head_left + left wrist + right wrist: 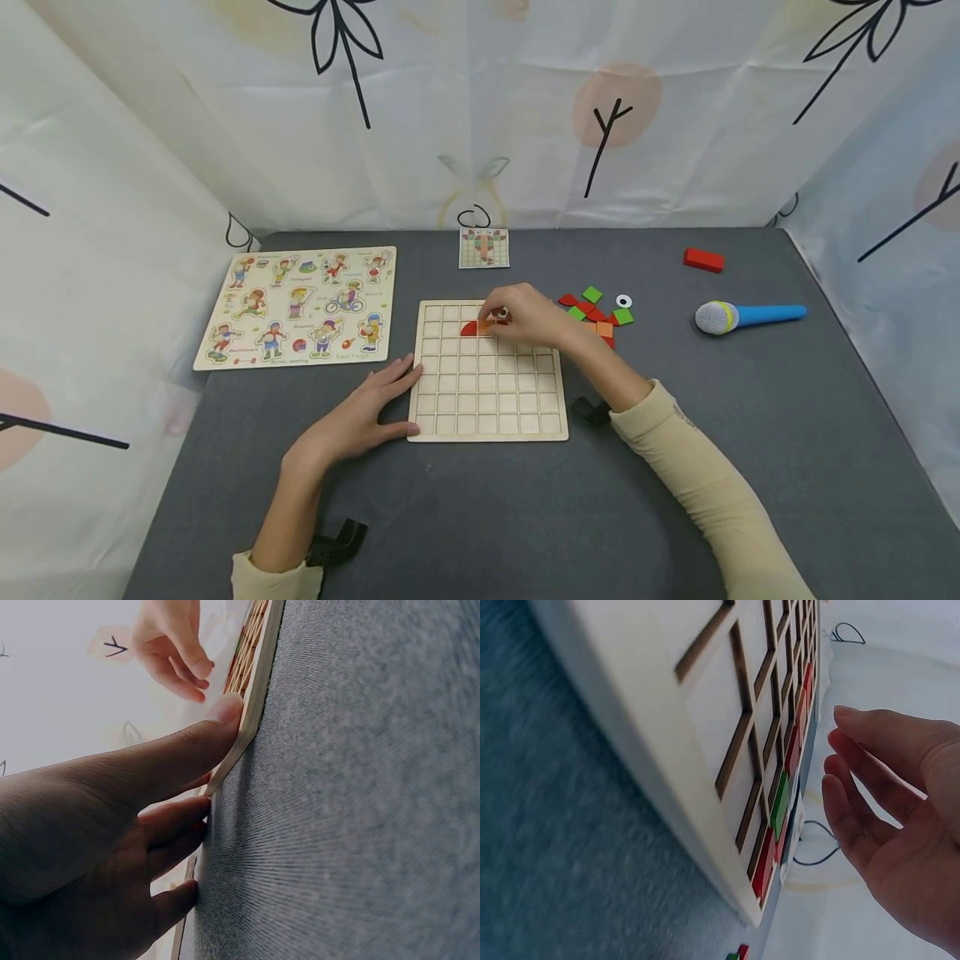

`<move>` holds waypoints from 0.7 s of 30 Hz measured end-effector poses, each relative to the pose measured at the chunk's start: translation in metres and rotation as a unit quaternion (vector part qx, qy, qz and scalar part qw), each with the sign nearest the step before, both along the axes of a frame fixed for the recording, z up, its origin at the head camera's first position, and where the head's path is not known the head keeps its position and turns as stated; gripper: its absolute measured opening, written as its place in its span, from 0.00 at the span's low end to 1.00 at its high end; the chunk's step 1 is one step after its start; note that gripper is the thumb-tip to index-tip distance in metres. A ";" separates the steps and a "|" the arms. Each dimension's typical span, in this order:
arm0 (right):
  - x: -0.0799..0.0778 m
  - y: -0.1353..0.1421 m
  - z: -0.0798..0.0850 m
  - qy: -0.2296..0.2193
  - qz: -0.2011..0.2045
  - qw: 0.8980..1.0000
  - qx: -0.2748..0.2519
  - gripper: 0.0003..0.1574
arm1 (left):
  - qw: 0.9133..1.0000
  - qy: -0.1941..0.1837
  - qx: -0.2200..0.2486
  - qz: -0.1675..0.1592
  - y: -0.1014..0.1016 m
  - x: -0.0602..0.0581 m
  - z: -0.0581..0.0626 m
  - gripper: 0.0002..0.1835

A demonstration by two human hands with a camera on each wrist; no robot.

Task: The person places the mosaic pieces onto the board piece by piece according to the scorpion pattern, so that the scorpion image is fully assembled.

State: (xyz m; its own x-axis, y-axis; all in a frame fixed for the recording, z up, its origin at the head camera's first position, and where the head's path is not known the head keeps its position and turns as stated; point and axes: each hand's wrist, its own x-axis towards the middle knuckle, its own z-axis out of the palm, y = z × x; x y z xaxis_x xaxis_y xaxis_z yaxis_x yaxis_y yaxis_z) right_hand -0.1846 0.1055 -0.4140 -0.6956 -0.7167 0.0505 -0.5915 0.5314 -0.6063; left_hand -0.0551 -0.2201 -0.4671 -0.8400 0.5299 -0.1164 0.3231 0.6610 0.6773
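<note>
My left hand (pixel 366 417) rests at the left edge of a pale wooden grid board (pixel 487 400), its fingers spread. In the left wrist view the thumb (pixel 226 709) lies on the board's rim and the other fingertips touch its side. My right hand (pixel 525 315) is over the board's upper part, its fingers bent loosely. Just below its fingertips in the head view are a red tile (pixel 468 329) and an orange tile (pixel 484 327). In the right wrist view nothing shows between the fingers; a green tile (pixel 778 806) and several red tiles (pixel 764 866) lie in the grid.
Loose red, green and orange tiles (pixel 592 294) and a round eye piece (pixel 623 301) lie right of the board. Further right are a toy microphone (pixel 772 314) and a red block (pixel 703 260). A picture puzzle (pixel 258 302) lies left, a pattern card (pixel 484 248) behind.
</note>
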 end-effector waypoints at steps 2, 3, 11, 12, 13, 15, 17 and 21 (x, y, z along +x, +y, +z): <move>0.000 0.007 0.001 -0.008 -0.007 1.000 -0.009 0.10 | 1.000 -0.005 0.005 -0.002 0.003 0.002 0.010 0.51; 0.000 0.011 0.001 -0.014 -0.013 1.000 -0.012 0.11 | 1.000 -0.006 0.008 0.000 0.004 0.003 0.012 0.51; -0.002 0.045 0.004 -0.051 -0.077 0.996 -0.022 0.14 | 1.000 0.000 -0.003 -0.004 -0.002 -0.002 -0.006 0.52; -0.003 0.050 0.004 -0.054 -0.086 0.995 -0.022 0.15 | 1.000 0.001 -0.001 -0.005 -0.001 -0.001 -0.002 0.51; -0.004 0.057 0.003 -0.056 -0.096 0.994 -0.021 0.16 | 1.000 0.006 0.003 -0.006 0.000 0.000 0.002 0.51; -0.007 0.069 0.001 -0.058 -0.117 0.991 -0.018 0.17 | 1.000 0.015 0.008 -0.009 0.000 0.001 0.003 0.51; -0.010 0.082 -0.002 -0.062 -0.140 0.988 -0.015 0.17 | 1.000 0.005 0.005 -0.005 0.005 0.004 0.014 0.50; -0.015 0.104 -0.009 -0.057 -0.176 0.983 -0.008 0.17 | 1.000 -0.021 -0.017 0.006 0.010 0.005 0.023 0.50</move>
State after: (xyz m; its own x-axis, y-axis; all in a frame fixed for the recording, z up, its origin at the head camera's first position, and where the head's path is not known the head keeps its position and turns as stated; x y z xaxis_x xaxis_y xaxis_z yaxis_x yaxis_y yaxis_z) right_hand -0.1998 0.2092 -0.4233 -0.9020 -0.4306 -0.0322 -0.3012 0.6809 -0.6676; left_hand -0.0502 -0.2104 -0.4437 -0.8401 0.5155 -0.1688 0.2875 0.6871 0.6673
